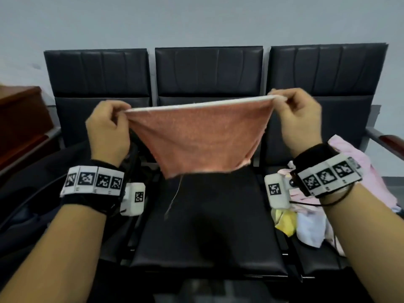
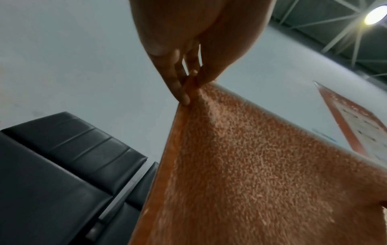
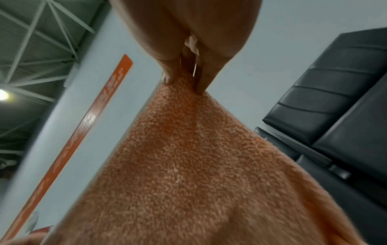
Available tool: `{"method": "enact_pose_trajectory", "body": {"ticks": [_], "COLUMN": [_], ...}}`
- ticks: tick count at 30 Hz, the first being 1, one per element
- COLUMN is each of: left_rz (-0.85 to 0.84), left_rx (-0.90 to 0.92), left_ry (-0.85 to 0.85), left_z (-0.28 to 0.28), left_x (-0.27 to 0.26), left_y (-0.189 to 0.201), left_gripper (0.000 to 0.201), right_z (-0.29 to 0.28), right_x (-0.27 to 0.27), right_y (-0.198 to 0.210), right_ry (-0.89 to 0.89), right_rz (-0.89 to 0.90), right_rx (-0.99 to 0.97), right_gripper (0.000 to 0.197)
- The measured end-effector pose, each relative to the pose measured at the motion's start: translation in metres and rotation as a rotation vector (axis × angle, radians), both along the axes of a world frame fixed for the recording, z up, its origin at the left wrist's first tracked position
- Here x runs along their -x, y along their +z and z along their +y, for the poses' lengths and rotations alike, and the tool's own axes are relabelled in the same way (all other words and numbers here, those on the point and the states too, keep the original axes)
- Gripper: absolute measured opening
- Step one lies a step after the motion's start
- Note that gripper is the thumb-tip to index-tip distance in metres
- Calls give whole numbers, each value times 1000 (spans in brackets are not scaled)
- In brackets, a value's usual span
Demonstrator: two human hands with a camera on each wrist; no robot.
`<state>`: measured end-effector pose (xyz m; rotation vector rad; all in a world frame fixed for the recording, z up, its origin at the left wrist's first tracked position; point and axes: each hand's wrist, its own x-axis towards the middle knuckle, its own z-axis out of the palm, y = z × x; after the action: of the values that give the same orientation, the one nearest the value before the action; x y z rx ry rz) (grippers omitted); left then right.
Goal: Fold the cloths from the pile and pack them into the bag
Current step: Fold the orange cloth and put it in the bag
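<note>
Dark leather seats run in a row against a pale wall, and the scene reads across them from the left. On the left seat lies something black, possibly the bag, though it is too dark to tell whether it is open. Above it, the left hand pinches one top corner of an orange cloth; the left wrist view shows fingers and thumb clamped on the hemmed corner. The cloth hangs in the air over the middle seat, its top edge pulled taut and nearly level between the two hands, the lower part sagging to a rough point with a loose thread dangling. Held so, it spreads flat by its own weight, which I judge is meant to square it up before the first fold, likely to be laid on the bare middle seat. The right hand grips the other top corner in the same pinch, fingers closed on the terry. Below and right of that wrist, the pile of pink, yellow and white cloths waits on the right seat.
</note>
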<state>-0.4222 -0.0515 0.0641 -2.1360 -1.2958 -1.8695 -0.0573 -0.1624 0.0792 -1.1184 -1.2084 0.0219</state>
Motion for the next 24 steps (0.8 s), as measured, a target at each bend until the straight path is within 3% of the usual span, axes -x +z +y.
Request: {"method": "enact_pose_trajectory", "body": {"ticks": [2,4,6,9,12,17,20,24], "left_rz": [2,32,166,426,614,720,637,473], "left_rx": [-96,-67,135,600,962,1161,1255,1248], "left_ry": [-31,-64,-69,-125,-217,-279,-362,-372], "left_z": [-6,-8,-10,-18,-32,-47,-49,-44], "left_x": [1,1,1,0,3,12,19,20], "left_y": [3,-12,-45,-108,-156,-187,-188,-195], "left_gripper": [21,22,22,20,27,30,30,28], "right_z": [-12,-25,-36,-53,-70,-80,-79,-72], "right_x": [-1,-4,-8,-12,-10,-11,-19,-26], "right_y": [-2,-24,-62,-133,-185,-208,-208,-216], "right_ry": [23,15,10,64,129,265,312,273], "right_rz": [-7,-41,-154,-336,-411,-350,-266,-115], "right_rx": [-69,7,267,800,1124,1209,1206,1174], "right_gripper": [9,12,10,7,6,4,10,13]}}
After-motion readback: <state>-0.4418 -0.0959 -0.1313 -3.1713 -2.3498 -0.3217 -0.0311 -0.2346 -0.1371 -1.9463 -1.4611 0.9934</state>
